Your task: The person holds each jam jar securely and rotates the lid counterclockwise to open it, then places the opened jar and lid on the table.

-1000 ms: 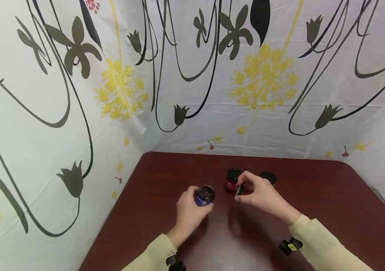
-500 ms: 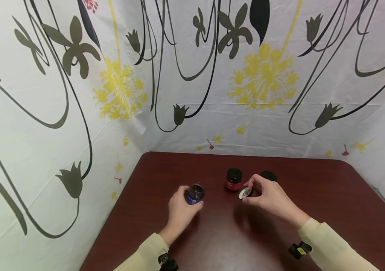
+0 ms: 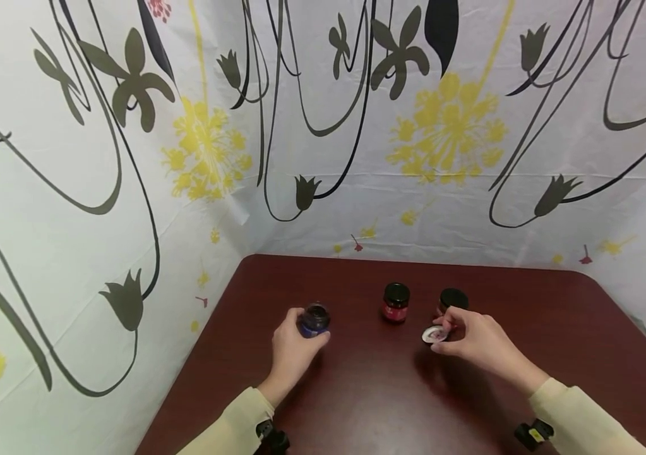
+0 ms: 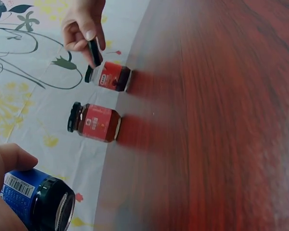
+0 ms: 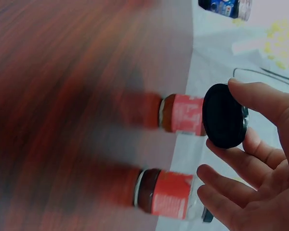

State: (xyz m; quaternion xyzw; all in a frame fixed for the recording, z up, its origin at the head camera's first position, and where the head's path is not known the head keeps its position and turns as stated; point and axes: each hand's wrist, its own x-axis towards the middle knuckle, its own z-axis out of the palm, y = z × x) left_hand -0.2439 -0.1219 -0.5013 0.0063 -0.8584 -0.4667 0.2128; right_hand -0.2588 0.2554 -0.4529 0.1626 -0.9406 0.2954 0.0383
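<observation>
My left hand point(image 3: 291, 354) grips a blue-labelled glass jar point(image 3: 315, 321) whose mouth is uncovered, with dark contents inside. In the left wrist view the base of this jar faces the camera and the thumb lies along the label. My right hand point(image 3: 484, 346) pinches a jar lid point(image 3: 433, 335) by its edge between thumb and fingers. The lid's pale inner side shows in the head view, while its black outer face point(image 5: 223, 116) shows in the right wrist view. Both hands are apart, over the table.
Two red-labelled jars with dark lids stand toward the back of the dark red table point(image 3: 368, 392). One jar point(image 3: 395, 306) is between the hands; the other jar point(image 4: 113, 77) is just behind the right hand. A patterned cloth point(image 3: 323, 151) hangs behind the table.
My left hand has carried the blue-labelled jar to the left. The right hand has moved right with the lid, turning its pale inner side upward and uncovering the nearer red-labelled jar.
</observation>
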